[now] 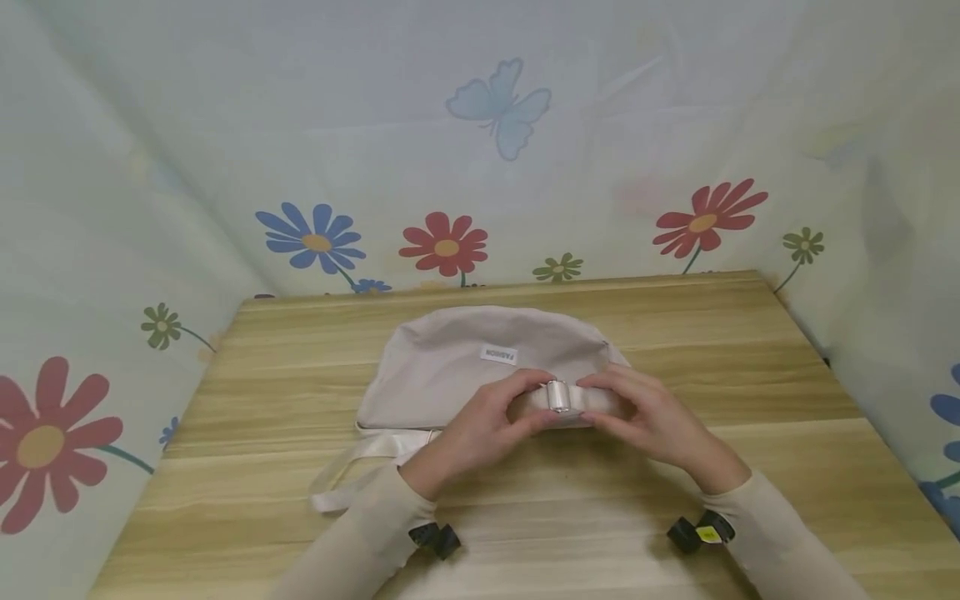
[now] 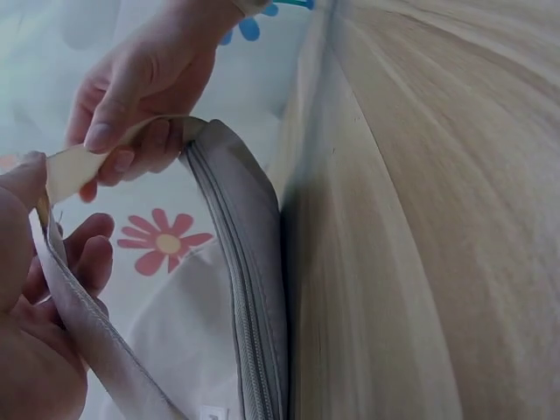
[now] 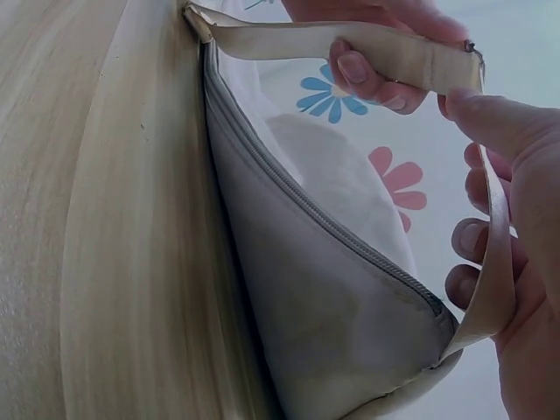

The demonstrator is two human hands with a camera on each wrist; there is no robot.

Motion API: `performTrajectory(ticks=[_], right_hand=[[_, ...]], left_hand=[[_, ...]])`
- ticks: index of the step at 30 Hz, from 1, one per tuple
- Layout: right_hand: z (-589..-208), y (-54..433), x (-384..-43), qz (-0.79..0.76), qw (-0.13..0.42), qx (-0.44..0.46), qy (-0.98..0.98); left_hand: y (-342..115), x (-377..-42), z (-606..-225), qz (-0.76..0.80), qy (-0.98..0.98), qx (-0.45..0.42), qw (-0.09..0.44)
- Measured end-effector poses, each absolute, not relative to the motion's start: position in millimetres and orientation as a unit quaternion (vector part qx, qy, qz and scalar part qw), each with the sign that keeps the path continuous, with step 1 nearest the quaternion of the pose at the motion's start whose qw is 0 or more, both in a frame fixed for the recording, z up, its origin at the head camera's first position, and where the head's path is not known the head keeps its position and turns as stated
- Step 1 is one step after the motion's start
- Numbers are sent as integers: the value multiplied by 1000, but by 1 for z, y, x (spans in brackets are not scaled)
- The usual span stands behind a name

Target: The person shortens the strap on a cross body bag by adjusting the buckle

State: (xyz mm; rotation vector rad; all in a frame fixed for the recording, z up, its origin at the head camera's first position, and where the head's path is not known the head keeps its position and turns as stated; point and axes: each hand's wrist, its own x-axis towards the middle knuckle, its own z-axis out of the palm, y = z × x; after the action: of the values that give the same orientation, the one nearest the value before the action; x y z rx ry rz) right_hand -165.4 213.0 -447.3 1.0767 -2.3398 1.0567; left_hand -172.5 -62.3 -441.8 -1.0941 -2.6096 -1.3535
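Observation:
A pale beige half-moon bag (image 1: pixel 442 367) lies on the table, its small white label (image 1: pixel 498 354) upside down in the head view. Its webbing strap (image 3: pixel 402 61) rises in a loop in front of the bag. On the strap sits a shiny metal slider buckle (image 1: pixel 558 396). My left hand (image 1: pixel 487 421) pinches the strap at the buckle's left side between thumb and fingers. From the other side, my right hand (image 1: pixel 652 417) pinches the strap just right of the buckle. A grey zipper (image 3: pixel 297 197) runs along the bag's edge in both wrist views.
The wooden table (image 1: pixel 285 367) reaches back to a pale curtain (image 1: pixel 360 125) printed with flowers and a butterfly. Another loop of pale strap (image 1: pixel 337 492) lies on the table left of the bag, beside my left forearm. Black devices (image 1: pixel 701 532) are worn on both wrists.

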Motion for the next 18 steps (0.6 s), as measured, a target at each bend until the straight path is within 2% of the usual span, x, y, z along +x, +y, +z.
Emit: performTrajectory(ticks=[8,18], right_hand=[[-449,211,-167,388,173,399,-813],[-446,206,-168,385,155,400,-817]], left_hand=[[-62,-173,-442,-435,-832,-343,-15],[-57,-174,-443,-423,-833,-357,6]])
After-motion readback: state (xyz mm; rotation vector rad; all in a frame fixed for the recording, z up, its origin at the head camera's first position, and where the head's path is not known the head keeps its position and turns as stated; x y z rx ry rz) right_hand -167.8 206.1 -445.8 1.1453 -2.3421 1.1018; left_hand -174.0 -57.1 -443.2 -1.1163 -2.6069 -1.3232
